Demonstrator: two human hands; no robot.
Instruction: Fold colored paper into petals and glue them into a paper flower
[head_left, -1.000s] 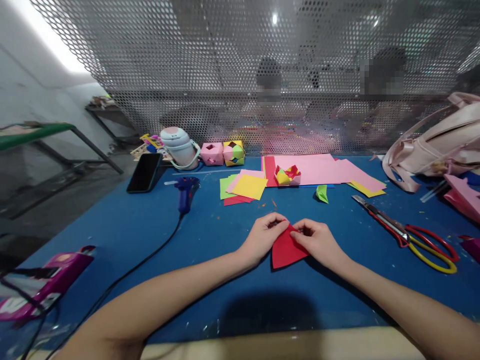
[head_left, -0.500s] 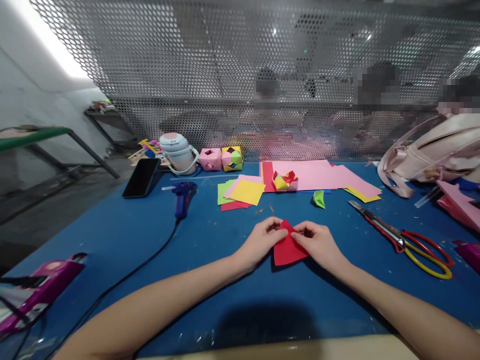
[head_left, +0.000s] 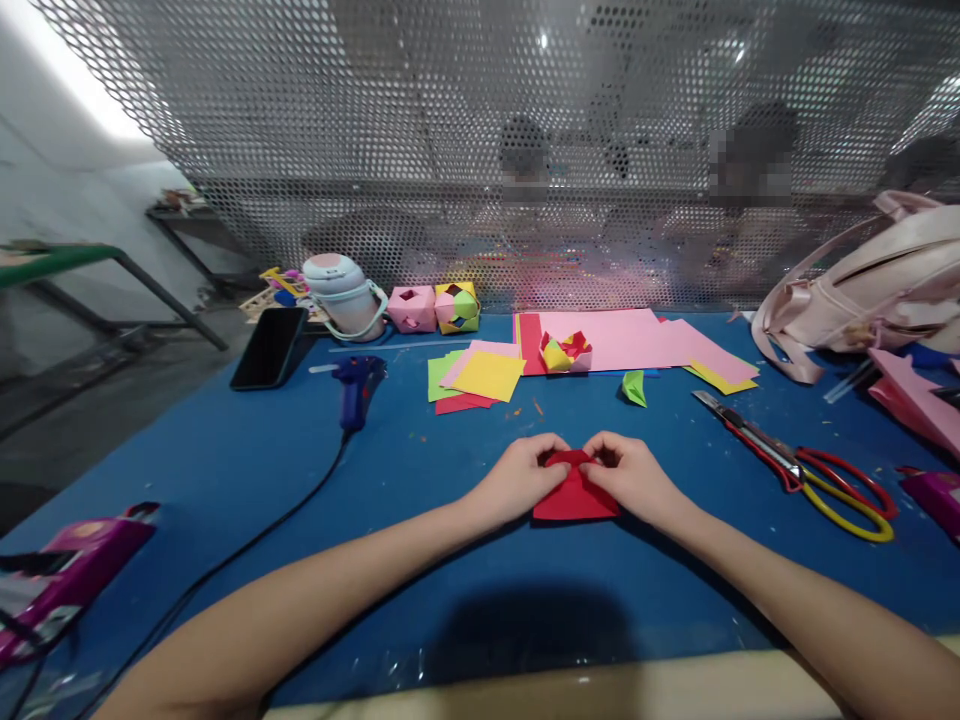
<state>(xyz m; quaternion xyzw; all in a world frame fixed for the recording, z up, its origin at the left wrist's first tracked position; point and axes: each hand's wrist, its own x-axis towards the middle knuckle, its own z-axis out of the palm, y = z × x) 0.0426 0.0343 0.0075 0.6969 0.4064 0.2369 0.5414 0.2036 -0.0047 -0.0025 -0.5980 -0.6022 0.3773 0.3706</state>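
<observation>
Paper (head_left: 576, 501), red, is now showing a blunt far edge instead of the earlier point; its long axis is running left to right. Left hand (head_left: 519, 481) and right hand (head_left: 631, 476) are pinching its far part, over the blue table (head_left: 409, 480)'s near middle.

Left forearm (head_left: 352, 573): I see it bare, slanting in from the lower left toward the middle of my view.
Right forearm (head_left: 776, 582): bare too, slanting in from the lower right.
Left hand (head_left: 521, 480): I have it knuckles up, fingers curled, thumb pressed inward in a pinch.
Right hand (head_left: 637, 478): nearly mirrors that, fingers bent, thumb angled inward, also pinching.
Wrists (head_left: 686, 520): both look almost straight to me.
Spacing: my two thumb tips sit near each other, just apart.
</observation>
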